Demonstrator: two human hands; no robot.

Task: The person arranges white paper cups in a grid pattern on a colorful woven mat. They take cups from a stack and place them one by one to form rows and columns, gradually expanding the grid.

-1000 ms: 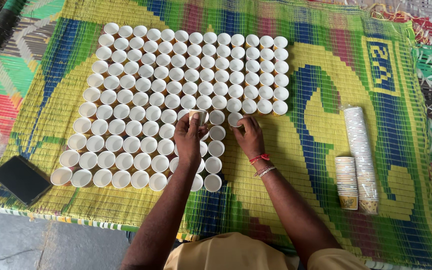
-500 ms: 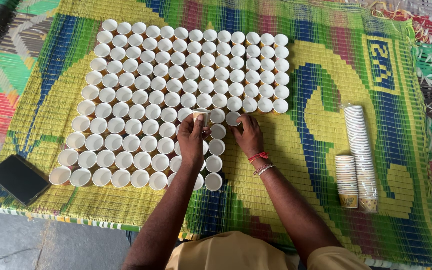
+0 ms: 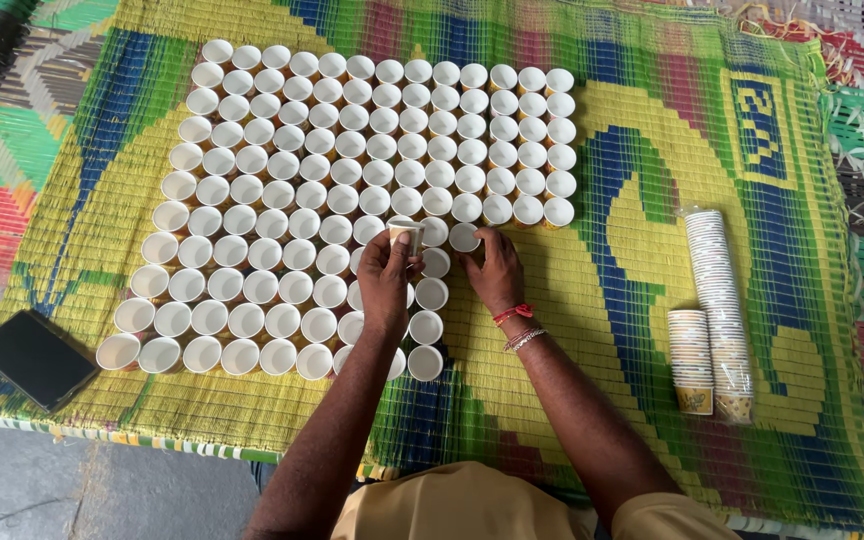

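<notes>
Cups [image 3: 282,190] stand upright in tight rows on a woven mat [image 3: 632,300], and they fill most of its left half. At the right edge of this block the rows are shorter near the person, so a gap remains there. The left hand [image 3: 384,285] holds a small stack of cups [image 3: 404,236] just above the block, with the fingers clamped around it. The right hand [image 3: 495,272] rests on the mat beside one cup [image 3: 465,237], which stands just under the last full row; its fingers are together on the rim of this cup.

Compared with a second ago, both hands are almost in the same place, but the stack in the left hand sits a little more upright, and the right hand keeps its touch on the same cup. To my judgement, this cup is now set in its place and a new row begins from it.

Two more stacks [image 3: 717,310], one short and one long in a plastic sleeve, lie near the right edge of the mat. A dark phone [image 3: 37,358] lies at the near left corner.
</notes>
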